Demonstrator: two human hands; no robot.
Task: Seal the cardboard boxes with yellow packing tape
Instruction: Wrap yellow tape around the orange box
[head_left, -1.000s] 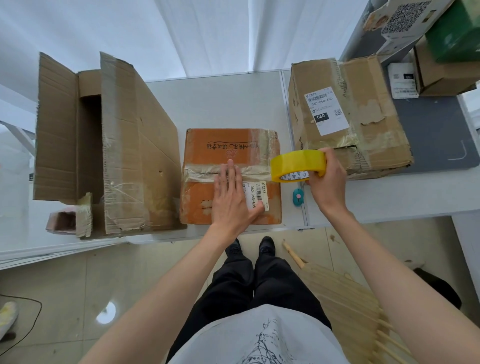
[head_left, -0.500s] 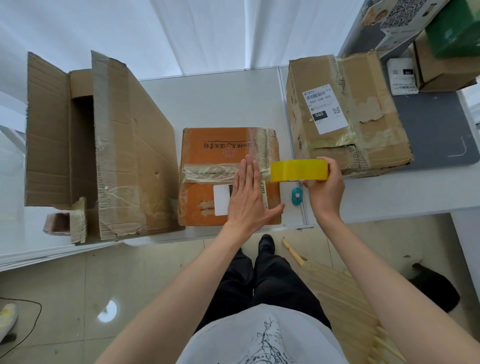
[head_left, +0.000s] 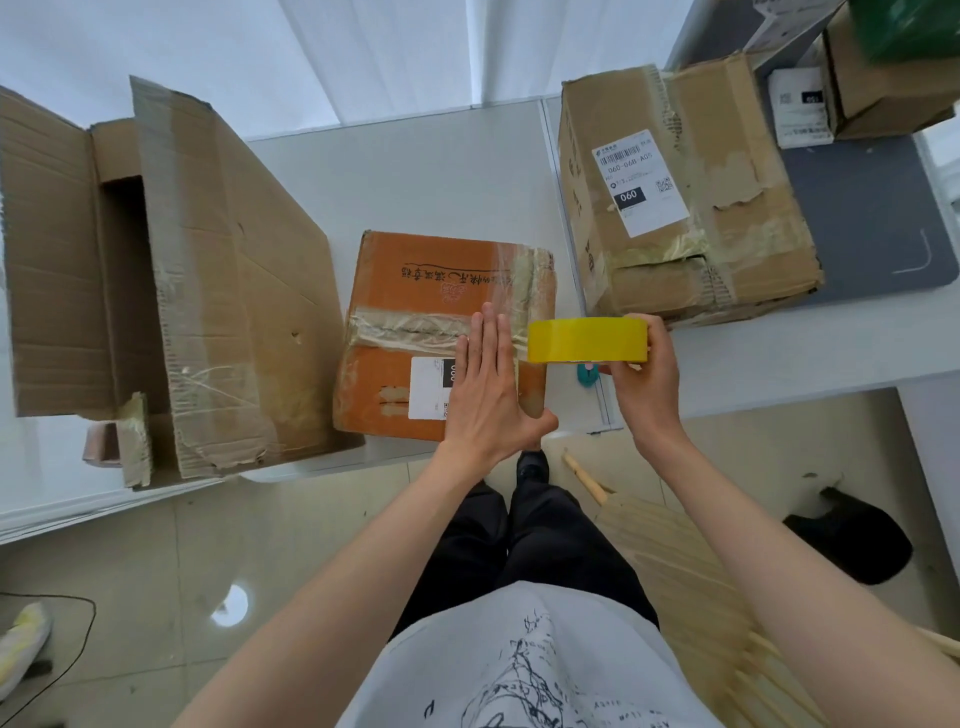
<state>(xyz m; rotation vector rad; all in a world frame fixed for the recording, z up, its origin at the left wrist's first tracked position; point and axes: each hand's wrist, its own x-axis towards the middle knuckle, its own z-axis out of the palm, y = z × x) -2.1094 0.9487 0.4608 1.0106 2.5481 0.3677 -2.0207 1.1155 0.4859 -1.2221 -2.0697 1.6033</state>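
- A white table (head_left: 415, 171) is seen from above, its near edge running just past the boxes, with tiled floor (head_left: 208, 545) below.
- An orange box (head_left: 415, 291) is set at the middle of the table, its near side almost at the table edge. Its flaps are closed, and a strip of old clear tape is laid across the top beside a white label (head_left: 428, 387).
- The left hand (head_left: 491, 395) is laid flat on the right part of the orange box, fingers straight and together, thumb spread out over the near corner.
- A roll of yellow tape (head_left: 587, 340) is gripped by the right hand (head_left: 644, 379), fingers curled round its right end. The roll is held just beside the orange box's right edge, above the table.
- A small teal object (head_left: 587, 375) is partly hidden under the roll.
- A large brown box (head_left: 218, 291) is placed to the left, close to the orange box, its flaps standing open. What is inside cannot be told.
- A closed brown box (head_left: 727, 208) with a white shipping label is placed to the right, on a second white surface, with a narrow gap kept between it and the orange box.
- Bare tabletop is left open behind the orange box.
- More boxes (head_left: 883, 78) are stacked at the far right.
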